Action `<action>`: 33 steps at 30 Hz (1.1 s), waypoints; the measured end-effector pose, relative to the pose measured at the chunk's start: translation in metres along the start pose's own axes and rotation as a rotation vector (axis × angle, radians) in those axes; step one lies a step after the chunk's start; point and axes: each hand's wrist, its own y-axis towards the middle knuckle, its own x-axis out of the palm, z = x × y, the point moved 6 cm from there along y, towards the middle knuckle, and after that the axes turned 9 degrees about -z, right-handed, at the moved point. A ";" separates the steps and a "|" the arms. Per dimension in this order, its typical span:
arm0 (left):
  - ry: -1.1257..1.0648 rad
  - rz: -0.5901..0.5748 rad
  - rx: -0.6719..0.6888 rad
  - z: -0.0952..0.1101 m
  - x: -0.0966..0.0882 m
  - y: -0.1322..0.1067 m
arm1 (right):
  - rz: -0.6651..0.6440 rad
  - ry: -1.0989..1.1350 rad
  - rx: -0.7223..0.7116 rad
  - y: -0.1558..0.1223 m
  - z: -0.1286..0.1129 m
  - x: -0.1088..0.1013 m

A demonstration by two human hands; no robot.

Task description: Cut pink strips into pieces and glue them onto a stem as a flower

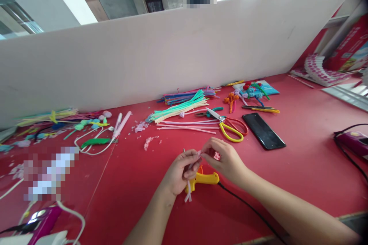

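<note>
In hands (180, 171) (225, 157), pipe cleaner (189, 188) (partly hidden).

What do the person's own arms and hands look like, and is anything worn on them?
The left hand and right hand are ungloved; no ring can be made out, though some fingers are partly hidden. The slim left forearm and right forearm show no sleeve, watch or bracelet.

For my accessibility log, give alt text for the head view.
A person's left grip holds pale pink pipe cleaners and the right grip pinches their upper end, over a yellow glue gun on a red table. Beyond lie scissors, a black smartphone and bundled mint and cream pipe cleaners.
</note>
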 end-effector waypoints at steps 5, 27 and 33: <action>0.127 0.070 0.045 0.005 0.001 -0.001 | 0.009 0.057 -0.013 -0.001 -0.005 -0.003; 1.201 0.409 0.363 0.034 0.024 -0.019 | -0.003 0.157 0.106 0.003 0.007 -0.004; 1.211 0.402 0.358 0.033 0.024 -0.018 | -0.001 0.093 0.077 0.004 0.005 -0.003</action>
